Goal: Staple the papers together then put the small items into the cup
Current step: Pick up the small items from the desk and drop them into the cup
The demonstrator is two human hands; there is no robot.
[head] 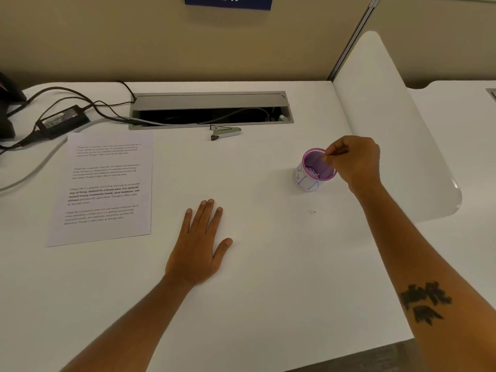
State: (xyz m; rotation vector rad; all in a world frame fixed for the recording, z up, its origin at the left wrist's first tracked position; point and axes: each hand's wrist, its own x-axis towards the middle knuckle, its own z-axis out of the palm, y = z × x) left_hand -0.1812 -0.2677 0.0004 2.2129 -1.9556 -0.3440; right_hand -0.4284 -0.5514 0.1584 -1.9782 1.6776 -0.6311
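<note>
The printed papers (103, 187) lie flat on the left of the white desk (268, 264). A small grey stapler (225, 132) sits near the cable hatch at the back. On the right stands a purple mesh cup (312, 171) with several small pale items at its bottom. My right hand (354, 162) hovers over the cup's right rim, fingers curled and pinched together; whether they pinch a small item I cannot tell. My left hand (200, 245) rests flat on the desk in the middle, fingers straight. A tiny speck (311, 211) lies on the desk in front of the cup.
An open cable hatch (210, 111) runs along the back of the desk. A black power adapter (63, 122) and several cables lie at the back left. A white divider panel (389, 130) rises on the right. A beige wall stands behind.
</note>
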